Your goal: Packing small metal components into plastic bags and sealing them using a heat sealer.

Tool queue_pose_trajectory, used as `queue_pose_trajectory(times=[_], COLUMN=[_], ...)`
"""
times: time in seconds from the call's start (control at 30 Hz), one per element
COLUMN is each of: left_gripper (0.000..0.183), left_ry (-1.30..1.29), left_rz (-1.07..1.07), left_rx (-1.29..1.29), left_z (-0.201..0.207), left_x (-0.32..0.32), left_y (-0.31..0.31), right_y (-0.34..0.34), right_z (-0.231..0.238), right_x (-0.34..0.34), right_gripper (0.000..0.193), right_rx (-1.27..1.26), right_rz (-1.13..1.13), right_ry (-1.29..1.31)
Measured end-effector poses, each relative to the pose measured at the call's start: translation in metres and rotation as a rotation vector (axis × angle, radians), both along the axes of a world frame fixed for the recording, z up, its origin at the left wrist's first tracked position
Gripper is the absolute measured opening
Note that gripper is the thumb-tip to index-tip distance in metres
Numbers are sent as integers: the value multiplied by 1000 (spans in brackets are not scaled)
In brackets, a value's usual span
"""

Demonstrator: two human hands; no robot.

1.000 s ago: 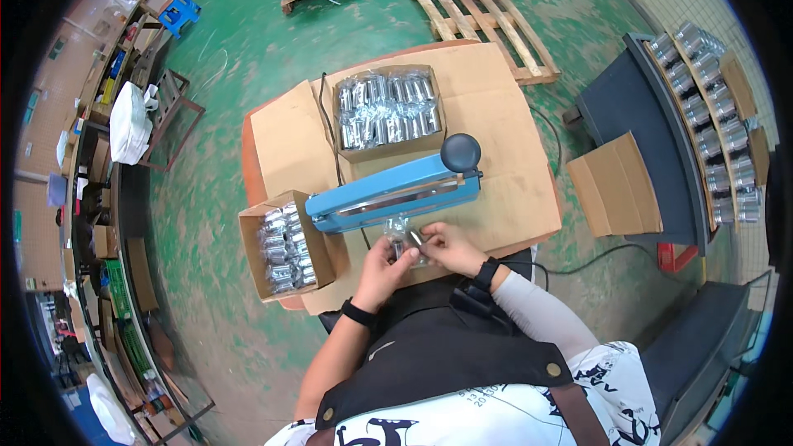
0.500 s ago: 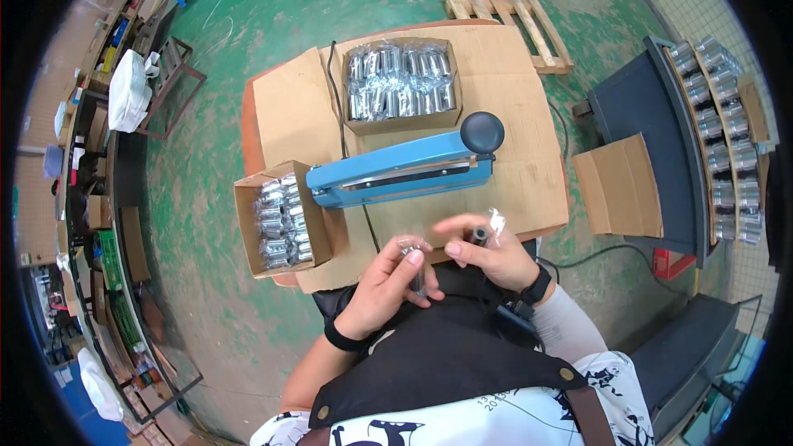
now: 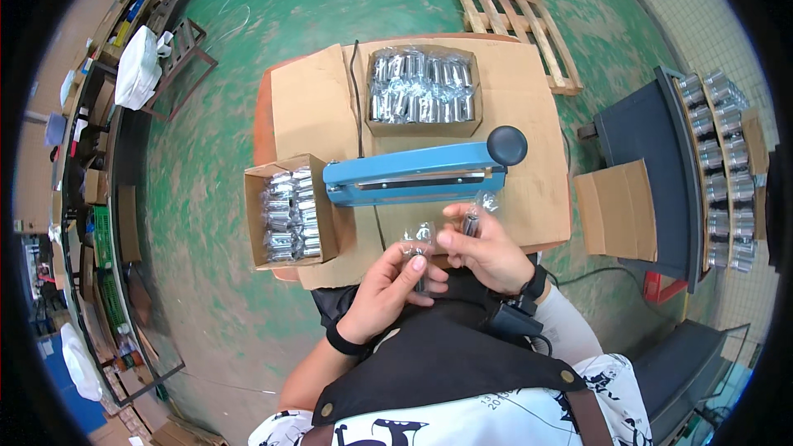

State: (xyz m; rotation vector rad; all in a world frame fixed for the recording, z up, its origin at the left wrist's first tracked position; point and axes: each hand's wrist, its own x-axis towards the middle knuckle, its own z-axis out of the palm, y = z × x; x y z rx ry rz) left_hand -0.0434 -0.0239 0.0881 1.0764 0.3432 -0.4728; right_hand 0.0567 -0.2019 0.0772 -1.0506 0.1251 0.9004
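My left hand (image 3: 387,287) is closed around a small metal tube (image 3: 421,282) in a clear plastic bag; the loose end of the bag stands up above the fingers. To its right, my right hand (image 3: 498,258) pinches another shiny metal tube (image 3: 471,224) between thumb and fingers. Clear film (image 3: 486,201) from its bag reaches toward the front edge of the blue bar heat sealer (image 3: 413,173). The sealer lies across the table just beyond both hands, its round black knob (image 3: 507,146) at the right end.
Two cardboard boxes, one at left (image 3: 327,227) and one behind the sealer (image 3: 425,128), hold many bagged metal tubes. Flattened cardboard (image 3: 529,116) covers the table. A black cable (image 3: 358,99) runs behind the sealer. At right stands a rack of metal cylinders (image 3: 719,173); a wooden pallet (image 3: 529,25) lies beyond.
My right hand has moved up closer to the sealer, and its tube now shows more of its side. The left hand still grips its bagged tube. The whole view has shifted slightly.
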Motion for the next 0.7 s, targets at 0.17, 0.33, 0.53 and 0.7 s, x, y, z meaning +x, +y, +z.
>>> queue_pose_trajectory(times=[0.17,0.33,0.53,0.7], left_gripper=[32,49,40,36], left_ry=[18,-175,-211,-213], left_rz=[273,365,617,411], left_rx=[-115,-353,699,1606], left_z=[-13,-13,-17,-45], left_x=[-3,-17,-82,-75], left_y=[1,14,80,107], right_y=[13,58,179,305], right_z=[-3,2,39,-22], right_x=[-9,-8,30,35], right_gripper=[45,35,29,25], right_rx=[26,-240,-174,-787], right_rz=[281,481,753,969], right_ry=[-124,-471,-1051,-1545])
